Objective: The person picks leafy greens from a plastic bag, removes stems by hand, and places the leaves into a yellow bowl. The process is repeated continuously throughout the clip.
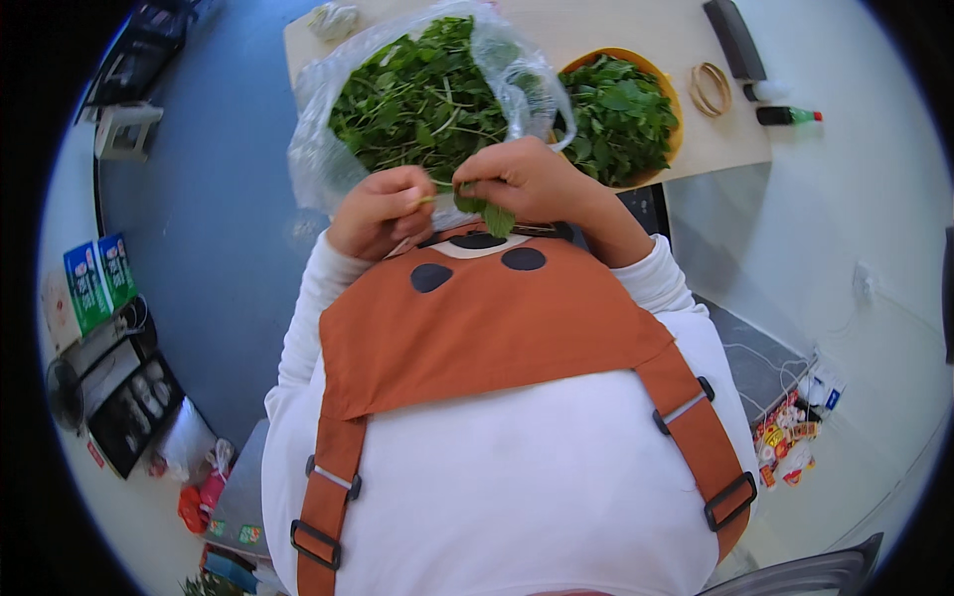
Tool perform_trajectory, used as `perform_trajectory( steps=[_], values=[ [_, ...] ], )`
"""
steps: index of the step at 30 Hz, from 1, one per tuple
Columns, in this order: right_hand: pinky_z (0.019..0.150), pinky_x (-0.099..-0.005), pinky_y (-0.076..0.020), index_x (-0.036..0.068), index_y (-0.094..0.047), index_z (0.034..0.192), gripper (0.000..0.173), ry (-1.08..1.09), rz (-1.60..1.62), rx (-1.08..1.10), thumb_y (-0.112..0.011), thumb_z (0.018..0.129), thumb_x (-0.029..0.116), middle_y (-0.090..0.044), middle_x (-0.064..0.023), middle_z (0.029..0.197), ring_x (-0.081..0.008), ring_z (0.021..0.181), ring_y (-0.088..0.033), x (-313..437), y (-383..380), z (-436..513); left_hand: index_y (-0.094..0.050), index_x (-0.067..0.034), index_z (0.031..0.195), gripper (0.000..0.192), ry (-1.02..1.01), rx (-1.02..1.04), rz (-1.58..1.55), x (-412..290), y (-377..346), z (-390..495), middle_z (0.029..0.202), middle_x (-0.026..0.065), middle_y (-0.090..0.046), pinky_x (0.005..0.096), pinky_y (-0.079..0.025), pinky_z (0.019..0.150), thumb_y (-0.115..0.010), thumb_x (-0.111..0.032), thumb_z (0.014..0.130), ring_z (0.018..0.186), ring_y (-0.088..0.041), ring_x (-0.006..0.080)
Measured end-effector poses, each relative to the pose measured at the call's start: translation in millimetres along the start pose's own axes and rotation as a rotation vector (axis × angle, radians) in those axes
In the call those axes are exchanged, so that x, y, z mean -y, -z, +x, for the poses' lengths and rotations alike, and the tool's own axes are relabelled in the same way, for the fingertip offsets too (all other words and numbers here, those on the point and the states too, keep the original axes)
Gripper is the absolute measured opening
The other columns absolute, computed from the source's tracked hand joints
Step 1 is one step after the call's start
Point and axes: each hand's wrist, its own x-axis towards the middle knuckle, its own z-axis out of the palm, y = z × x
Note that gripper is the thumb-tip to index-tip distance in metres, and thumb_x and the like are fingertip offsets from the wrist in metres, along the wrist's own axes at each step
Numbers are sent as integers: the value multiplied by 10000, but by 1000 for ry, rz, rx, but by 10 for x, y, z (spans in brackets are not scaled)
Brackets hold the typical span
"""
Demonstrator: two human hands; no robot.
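Observation:
My right hand (518, 181) pinches a green leafy sprig (496, 216), its leaves hanging just above the orange-brown apron (492, 320). Close beside it, my left hand (387, 208) has a thin pale stem (425, 200) between thumb and forefinger. Beyond both hands, a clear plastic bag (317, 141) lies wide open, filled with a heap of leafy green stems (417, 104). To its right, a round yellow bowl (674, 141) holds picked-looking green leaves (618, 112).
The pale table (715, 153) also carries a crumpled whitish item (333, 21), a roll of tan tape (709, 89) and a long dark case (734, 39). A green bottle with a red cap (790, 115) is near its right edge. A white stool (128, 132) stands at the left.

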Motion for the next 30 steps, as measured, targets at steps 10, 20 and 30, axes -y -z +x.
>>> perform_trajectory(
  steps=[10,20,30],
  values=[
    [713,-329,-481,77,-651,1000,279,-637,-403,-640,-582,813,273,-654,-146,882,-259,780,-630,-825,1116,-705,-583,-3,913,138,-135,-520,1110,168,262,169,705,43,-575,251,-437,604,-590,-111,828,646,-550,119],
    [1027,-521,-215,255,-543,1211,376,-923,-1059,-388,-496,862,386,-378,-103,1357,-291,1282,-290,-2304,853,-944,-599,-33,1004,239,-199,-587,1635,335,504,227,936,102,-595,324,-474,701,-606,-150,796,803,-593,238],
    [1015,-535,-218,286,-368,1343,482,-1049,-872,-304,-426,867,338,-339,-106,1381,-310,1294,-272,-2582,857,-1002,-601,-28,1012,243,-140,-561,1560,315,399,193,914,101,-588,328,-478,703,-591,-173,817,800,-595,243]
  ],
)
